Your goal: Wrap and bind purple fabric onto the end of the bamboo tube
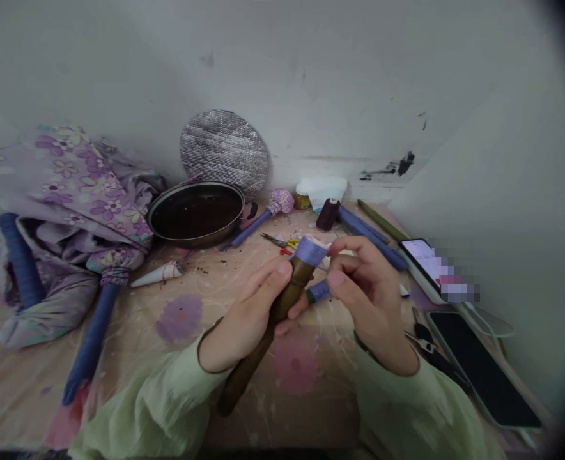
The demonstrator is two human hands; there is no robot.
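Observation:
My left hand [248, 313] is wrapped round an olive-brown stick [258, 348] whose upper end is bound in purple thread [310, 250]. The stick slants from lower left to upper right. My right hand [369, 294] is closed in a pinch beside the wrapped end, and a small spool of purple thread [319, 292] sits under its fingers. Both arms are in pale green sleeves.
A dark pan [195, 212] and a silver round lid [224, 151] stand at the back. Floral cloth [71, 191] and blue-wrapped sticks [93, 332] lie left. Scissors [277, 241], a dark thread cone [328, 214], more sticks, two phones [426, 262] [479, 367] lie right.

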